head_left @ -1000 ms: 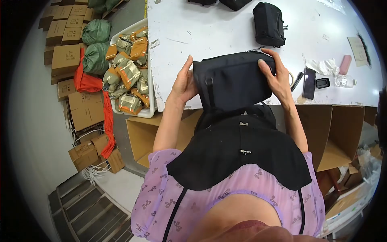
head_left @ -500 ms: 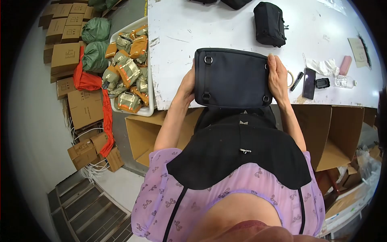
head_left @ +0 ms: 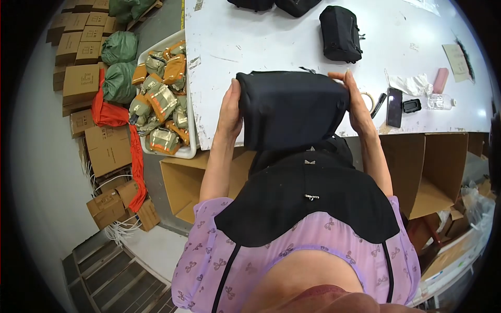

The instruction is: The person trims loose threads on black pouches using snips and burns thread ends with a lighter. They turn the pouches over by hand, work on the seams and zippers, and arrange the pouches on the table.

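A black fabric bag (head_left: 292, 109) is held between both hands over the front edge of the white table (head_left: 219, 57). It is tilted and slightly blurred, with a zipper pull showing at its top edge. My left hand (head_left: 230, 109) presses against its left end, fingers partly hidden behind it. At the opposite end, my right hand (head_left: 357, 101) grips the upper corner, thumb and fingers around the side. A similar black bag (head_left: 340, 34) stands farther back on the table.
Beyond are more black bags (head_left: 297, 5). On the right lie a phone (head_left: 394, 107), a marker (head_left: 379, 105), a tape roll (head_left: 368, 102) and a plastic bottle (head_left: 441, 101). A white bin (head_left: 192, 141) of green-orange pouches stands left; open cartons (head_left: 443, 172) sit below the table.
The bag has been tipped in my hands, from its flat face with straps and rings to a thicker side with the top edge showing. My right fingers have shifted at its corner.
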### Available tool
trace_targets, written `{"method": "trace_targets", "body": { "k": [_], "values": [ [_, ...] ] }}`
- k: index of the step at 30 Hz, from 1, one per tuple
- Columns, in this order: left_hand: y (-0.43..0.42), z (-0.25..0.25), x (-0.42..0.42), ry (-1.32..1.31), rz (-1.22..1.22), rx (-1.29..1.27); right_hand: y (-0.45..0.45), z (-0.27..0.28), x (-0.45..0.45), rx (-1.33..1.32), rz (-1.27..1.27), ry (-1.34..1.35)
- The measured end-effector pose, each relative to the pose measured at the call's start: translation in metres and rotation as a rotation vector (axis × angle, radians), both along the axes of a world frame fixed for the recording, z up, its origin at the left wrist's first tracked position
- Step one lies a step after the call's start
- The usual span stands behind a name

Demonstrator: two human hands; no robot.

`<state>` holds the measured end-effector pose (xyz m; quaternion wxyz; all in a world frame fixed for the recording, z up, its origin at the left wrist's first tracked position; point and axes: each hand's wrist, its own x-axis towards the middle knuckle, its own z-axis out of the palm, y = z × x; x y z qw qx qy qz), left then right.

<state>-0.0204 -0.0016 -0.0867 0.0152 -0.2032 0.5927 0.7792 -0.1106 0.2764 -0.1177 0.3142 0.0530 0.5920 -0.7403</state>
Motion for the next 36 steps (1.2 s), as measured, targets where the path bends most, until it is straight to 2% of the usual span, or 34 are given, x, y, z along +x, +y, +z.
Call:
{"method": "trace_targets", "body": {
  "k": [1, 3, 4, 5, 8, 9, 12, 13, 16, 17, 19, 22, 23, 27, 28, 29, 30, 32, 33, 36],
  "values": [
    [0.003, 0.003, -0.001, 0.044, 0.022, -0.029, 0.004, 0.001, -0.002, -0.039, 0.081, -0.070],
    [-0.002, 0.007, 0.005, 0.029, -0.084, -0.321, 0.000, -0.004, 0.001, -0.013, 0.126, 0.061],
    [-0.001, 0.002, 0.006, 0.124, -0.066, -0.312, -0.002, -0.009, 0.004, -0.001, 0.151, 0.128],
    [0.000, -0.003, 0.006, 0.219, -0.052, -0.302, -0.006, -0.017, 0.008, 0.161, 0.117, 0.220],
    [-0.002, 0.005, 0.007, 0.194, 0.037, -0.354, -0.009, -0.003, 0.013, -0.088, -0.045, 0.140],
    [-0.001, 0.010, 0.006, 0.163, 0.030, -0.462, -0.010, -0.005, 0.014, -0.111, -0.081, 0.203],
    [-0.009, 0.000, 0.015, -0.005, 0.016, -0.517, -0.011, -0.010, 0.018, -0.129, -0.180, 0.413],
    [-0.004, 0.009, 0.019, -0.048, -0.100, -0.195, -0.014, -0.003, 0.021, -0.103, -0.206, 0.499],
    [-0.002, 0.026, 0.030, -0.083, -0.189, -0.037, -0.017, -0.011, 0.020, -0.097, -0.237, 0.683],
    [-0.014, 0.005, 0.036, -0.010, -0.213, -0.034, -0.016, -0.015, 0.022, -0.104, -0.242, 0.693],
    [-0.016, 0.005, 0.034, 0.059, -0.221, -0.072, -0.017, -0.015, 0.024, -0.139, -0.235, 0.733],
    [-0.006, 0.029, 0.031, 0.051, -0.269, -0.184, -0.014, -0.014, 0.020, -0.126, -0.208, 0.724],
    [-0.001, 0.037, 0.030, 0.029, -0.293, -0.229, -0.011, -0.011, 0.018, -0.187, -0.163, 0.623],
    [0.001, 0.023, 0.031, 0.419, -0.383, -0.711, 0.000, 0.004, 0.011, -0.460, -0.060, 0.287],
    [0.001, 0.024, 0.030, 0.432, -0.362, -0.707, 0.002, 0.003, 0.008, -0.536, -0.050, 0.220],
    [0.001, 0.026, 0.030, 0.442, -0.340, -0.702, 0.004, -0.005, 0.005, -0.540, -0.016, 0.273],
    [0.001, 0.026, 0.030, 0.454, -0.319, -0.698, -0.007, -0.008, 0.002, -0.315, -0.062, 0.224],
    [0.004, 0.025, 0.029, 0.499, -0.284, -0.772, -0.012, -0.007, 0.014, -0.106, -0.089, 0.267],
    [0.006, 0.025, 0.029, 0.493, -0.267, -0.760, -0.018, -0.007, 0.015, -0.138, -0.123, 0.175],
    [0.005, 0.024, 0.029, 0.532, -0.248, -0.778, -0.020, -0.002, 0.018, -0.188, -0.113, 0.169]
  ]
}}
